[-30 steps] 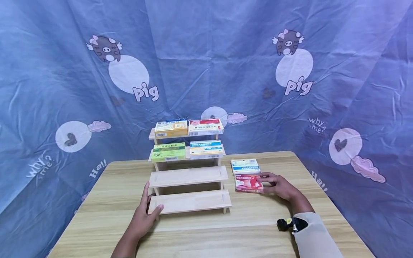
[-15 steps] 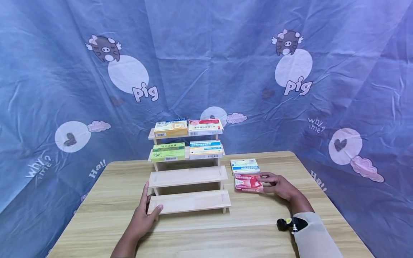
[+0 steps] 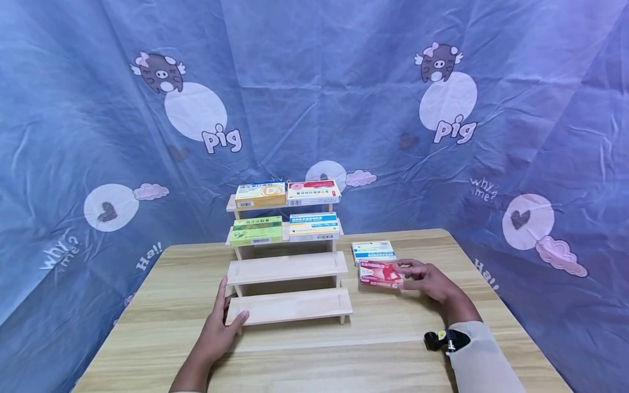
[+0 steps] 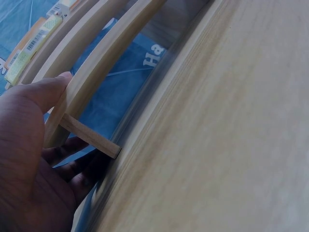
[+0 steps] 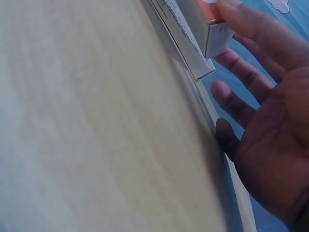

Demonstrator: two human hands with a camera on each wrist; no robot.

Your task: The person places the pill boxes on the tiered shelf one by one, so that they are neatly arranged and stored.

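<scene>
While your right hand (image 3: 433, 281) pinches red box (image 3: 377, 274) between thumb and fingers, just nearer you than blue-white box (image 3: 373, 252), hold it level; let left hand (image 3: 218, 325), clasped round lowest left end of wooden rack (image 3: 290, 307), brace without shoving.

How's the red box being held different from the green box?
The red box is held in the right hand; the green box rests untouched on the wooden stand. The red box has white writing, the green box dark writing. Both are flat, rectangular boxes with printing.
</scene>
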